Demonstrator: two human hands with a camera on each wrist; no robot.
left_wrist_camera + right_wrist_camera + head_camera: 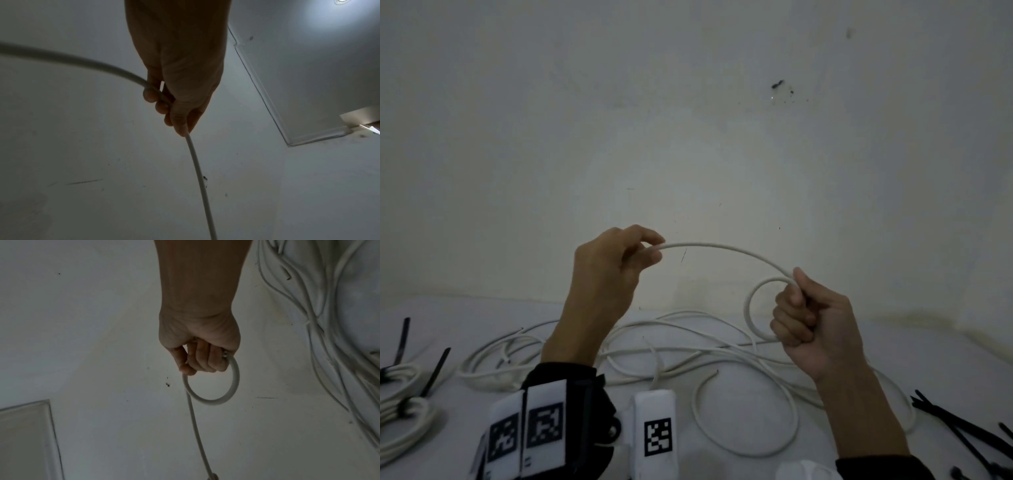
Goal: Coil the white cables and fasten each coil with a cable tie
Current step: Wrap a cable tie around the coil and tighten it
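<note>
The right hand (811, 325) is gripping a small loop of white cable (722, 247), so it stays round, while the left hand (613, 270) is pinching the cable to feed more

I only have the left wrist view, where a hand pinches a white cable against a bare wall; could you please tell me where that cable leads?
Observer: It arcs across to the right hand, which grips the cable in a fist with one small loop formed.
Operator: Thank you. Are any coils finished yet?
Observer: Yes, tied coils lie at the table's far left with black ties around them.
Operator: Are spare ties within reach?
Observer: Loose black cable ties lie on the table to the right of the right forearm.
</note>
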